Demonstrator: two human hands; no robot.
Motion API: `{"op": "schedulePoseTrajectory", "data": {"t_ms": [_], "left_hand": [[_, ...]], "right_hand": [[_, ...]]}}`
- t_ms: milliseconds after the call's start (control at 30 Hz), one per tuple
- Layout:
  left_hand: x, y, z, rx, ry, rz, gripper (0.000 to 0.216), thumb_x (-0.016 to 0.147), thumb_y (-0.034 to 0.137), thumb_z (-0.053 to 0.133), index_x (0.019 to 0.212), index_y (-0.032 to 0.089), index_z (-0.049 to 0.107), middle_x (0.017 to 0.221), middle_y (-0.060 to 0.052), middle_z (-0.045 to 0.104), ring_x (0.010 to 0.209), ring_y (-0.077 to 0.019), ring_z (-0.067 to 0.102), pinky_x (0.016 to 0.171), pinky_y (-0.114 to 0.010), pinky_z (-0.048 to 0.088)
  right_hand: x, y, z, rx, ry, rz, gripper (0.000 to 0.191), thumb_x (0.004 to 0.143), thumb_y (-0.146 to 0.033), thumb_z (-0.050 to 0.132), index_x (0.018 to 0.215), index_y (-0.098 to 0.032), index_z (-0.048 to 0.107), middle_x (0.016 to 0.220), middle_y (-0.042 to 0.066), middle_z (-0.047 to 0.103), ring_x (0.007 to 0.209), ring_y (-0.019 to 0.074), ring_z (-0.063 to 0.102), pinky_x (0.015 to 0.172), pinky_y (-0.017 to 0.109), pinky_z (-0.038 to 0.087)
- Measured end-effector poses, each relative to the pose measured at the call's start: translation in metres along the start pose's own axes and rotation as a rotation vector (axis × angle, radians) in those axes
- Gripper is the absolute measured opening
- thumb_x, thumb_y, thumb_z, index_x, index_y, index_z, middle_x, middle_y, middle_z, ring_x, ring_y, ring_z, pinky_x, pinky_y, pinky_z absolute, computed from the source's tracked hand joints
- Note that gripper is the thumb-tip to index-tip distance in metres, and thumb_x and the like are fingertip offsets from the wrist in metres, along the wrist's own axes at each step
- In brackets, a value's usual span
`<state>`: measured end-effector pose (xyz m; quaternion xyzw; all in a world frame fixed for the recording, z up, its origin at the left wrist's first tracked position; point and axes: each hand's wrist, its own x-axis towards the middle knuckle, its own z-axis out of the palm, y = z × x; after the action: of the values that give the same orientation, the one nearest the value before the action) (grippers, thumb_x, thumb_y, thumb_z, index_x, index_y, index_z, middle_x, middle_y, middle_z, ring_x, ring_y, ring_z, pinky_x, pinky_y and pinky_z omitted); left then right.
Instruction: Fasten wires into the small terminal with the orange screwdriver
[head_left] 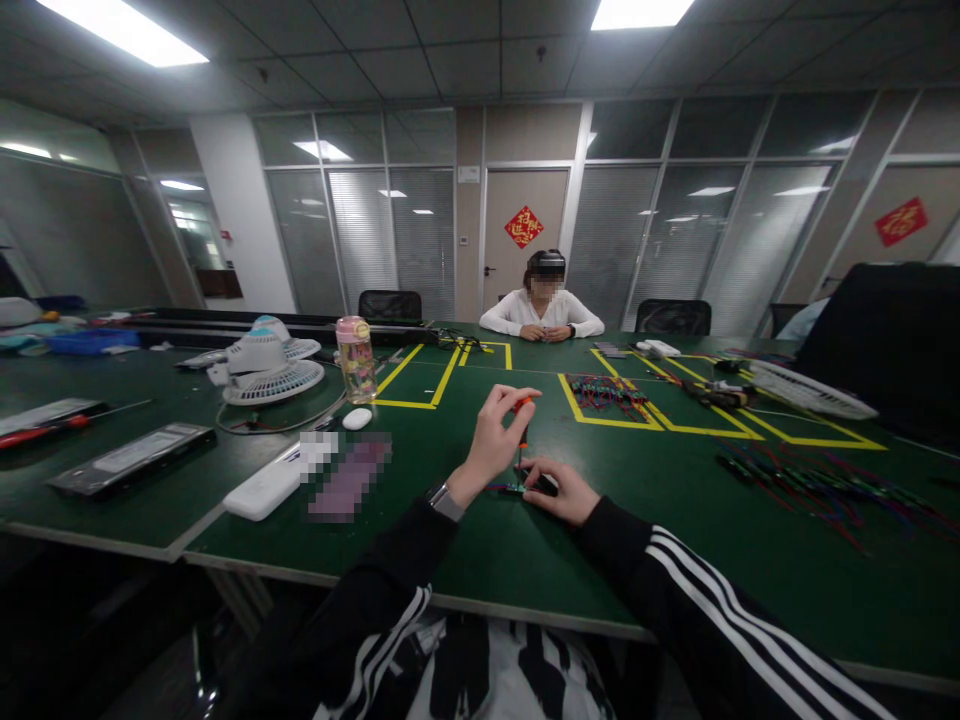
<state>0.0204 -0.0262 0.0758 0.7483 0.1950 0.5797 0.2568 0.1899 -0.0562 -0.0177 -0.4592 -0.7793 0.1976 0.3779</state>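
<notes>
Across the near edge of the green table point(675, 560) a screwdriving step is judged to be in hand; the surface is marked with yellow tape boxes point(420, 385), and a white desk fan point(270, 372), a pink-capped bottle point(355, 358) and a white power bank point(264, 488) are seen well to the left, while bundles of coloured wires point(817, 485) lie spread to the right; a seated person point(541, 305) is seen at the far side, hands together, apart from the work. Smaller and nearer, a small dark component point(517, 488) is seen flat on the table, just in front of the body and between the two hands; it is pressed down by the right hand point(559, 490), whose fingers are laid over its right end; a screwdriver point(522, 435) with an orange handle is held upright by the left hand point(495, 440), pinched at the top between thumb and fingertips, its tip set down onto the component. The next move is judged to call for the driver being kept vertical and seated while it is turned, with the part held steady; whether a screw is under the tip cannot be told.
</notes>
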Motion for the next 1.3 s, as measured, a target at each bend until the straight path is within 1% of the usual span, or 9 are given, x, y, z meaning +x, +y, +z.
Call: {"op": "schedulePoseTrajectory", "data": {"t_ms": [167,367,500,600,733,833,1033,1200,1300], "left_hand": [[0.0059,-0.0051,-0.0006,-0.3,-0.104,-0.185,0.03,0.092,0.029,0.05,0.116,0.017,0.064,0.094,-0.006,0.066,0.083,-0.0157,0.064,0.076,-0.028,0.05],[0.0038,-0.0048,-0.0015,-0.035,0.039,-0.027,0.016,0.079,0.028,0.069,0.092,0.019,0.071,0.088,-0.002,0.056,0.08,-0.0127,0.056,0.077,-0.024,0.047],[0.0041,-0.0036,-0.0015,-0.133,-0.036,-0.063,0.026,0.093,0.03,0.05,0.108,0.021,0.069,0.108,-0.007,0.062,0.094,-0.0152,0.061,0.084,-0.026,0.048],[0.0058,-0.0042,-0.001,-0.279,-0.102,-0.164,0.032,0.092,0.032,0.05,0.117,0.017,0.065,0.102,-0.008,0.068,0.086,-0.0156,0.065,0.077,-0.027,0.05],[0.005,-0.0049,-0.0017,-0.118,0.017,-0.09,0.021,0.081,0.031,0.067,0.097,0.017,0.071,0.087,-0.004,0.064,0.076,-0.0131,0.059,0.073,-0.025,0.048],[0.0033,-0.0044,-0.0028,-0.023,0.048,-0.026,0.018,0.086,0.03,0.062,0.097,0.02,0.072,0.093,-0.004,0.062,0.085,-0.014,0.059,0.08,-0.026,0.047],[0.0067,-0.0073,-0.0019,-0.352,-0.114,-0.204,0.034,0.092,0.027,0.049,0.122,0.018,0.062,0.107,-0.009,0.068,0.091,-0.0167,0.066,0.082,-0.028,0.05],[0.0073,-0.0107,-0.0021,-0.203,0.003,-0.156,0.024,0.079,0.03,0.068,0.1,0.018,0.072,0.09,-0.004,0.065,0.077,-0.0131,0.06,0.072,-0.024,0.048],[0.0063,-0.0107,-0.0028,-0.119,0.044,-0.112,0.02,0.084,0.031,0.063,0.099,0.02,0.072,0.097,-0.005,0.061,0.085,-0.0135,0.059,0.077,-0.024,0.048]], "right_hand": [[-0.0005,0.0009,0.001,0.012,-0.004,0.014,0.01,0.073,-0.026,0.07,0.077,-0.019,0.063,0.115,0.013,0.069,0.116,0.0291,0.062,0.102,0.053,0.042],[-0.0001,0.0002,0.0005,0.007,-0.017,0.011,0.01,0.074,-0.025,0.07,0.077,-0.019,0.063,0.116,0.014,0.069,0.116,0.0294,0.062,0.103,0.054,0.041],[-0.0001,-0.0006,0.0003,0.002,-0.016,0.008,0.009,0.074,-0.024,0.069,0.076,-0.019,0.062,0.115,0.015,0.069,0.117,0.0293,0.062,0.102,0.054,0.041],[-0.0004,0.0004,0.0008,0.008,-0.014,0.014,0.01,0.074,-0.025,0.069,0.076,-0.019,0.063,0.116,0.015,0.069,0.116,0.0293,0.062,0.102,0.054,0.041],[-0.0004,0.002,0.0011,0.028,-0.006,0.016,0.013,0.073,-0.029,0.071,0.076,-0.019,0.063,0.115,0.014,0.07,0.116,0.0291,0.062,0.104,0.054,0.04],[0.0,0.0024,0.0011,0.024,-0.012,0.017,0.012,0.073,-0.029,0.07,0.076,-0.019,0.063,0.114,0.013,0.07,0.116,0.0296,0.061,0.105,0.054,0.039],[0.0005,0.0035,0.0021,0.013,-0.014,0.02,0.011,0.073,-0.027,0.069,0.075,-0.019,0.062,0.116,0.015,0.069,0.116,0.0309,0.062,0.107,0.057,0.035],[0.0002,0.0038,0.0018,0.05,-0.005,0.018,0.014,0.073,-0.03,0.071,0.075,-0.02,0.062,0.115,0.014,0.07,0.116,0.0296,0.062,0.106,0.056,0.037],[0.0003,0.0035,0.0016,0.058,-0.003,0.023,0.015,0.073,-0.031,0.072,0.074,-0.02,0.062,0.115,0.014,0.069,0.116,0.0295,0.062,0.105,0.055,0.039]]}}
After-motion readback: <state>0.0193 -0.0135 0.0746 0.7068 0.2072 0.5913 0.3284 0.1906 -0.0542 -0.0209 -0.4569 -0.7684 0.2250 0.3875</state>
